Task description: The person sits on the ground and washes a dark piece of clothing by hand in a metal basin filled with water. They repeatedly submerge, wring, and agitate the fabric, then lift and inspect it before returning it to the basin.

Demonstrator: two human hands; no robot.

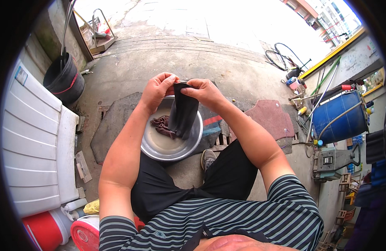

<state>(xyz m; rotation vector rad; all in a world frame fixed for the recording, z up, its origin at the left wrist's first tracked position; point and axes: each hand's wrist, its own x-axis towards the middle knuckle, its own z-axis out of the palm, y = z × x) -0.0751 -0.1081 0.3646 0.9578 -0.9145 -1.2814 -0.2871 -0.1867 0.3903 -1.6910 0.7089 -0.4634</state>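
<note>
A dark piece of cloth [184,111] hangs between my two hands over a round metal basin [197,135]. My left hand [160,89] pinches its upper left edge between thumb and fingers. At the upper right edge, my right hand [206,93] grips the same cloth. Its lower end reaches down to the cloudy water [160,141] in the basin; whether it dips in is hard to tell. Beside it in the water lies a crumpled brown-maroon cloth [163,125]. The cloth hides part of the basin's far side.
Floor mats, a grey one [113,128] and a reddish one [268,117], lie around the basin. To the left stand a white plastic cabinet [33,138] and a black bucket [65,78]. A blue drum [337,116] and a pump sprayer [295,72] are on the right. Red-lidded buckets [84,232] sit at lower left.
</note>
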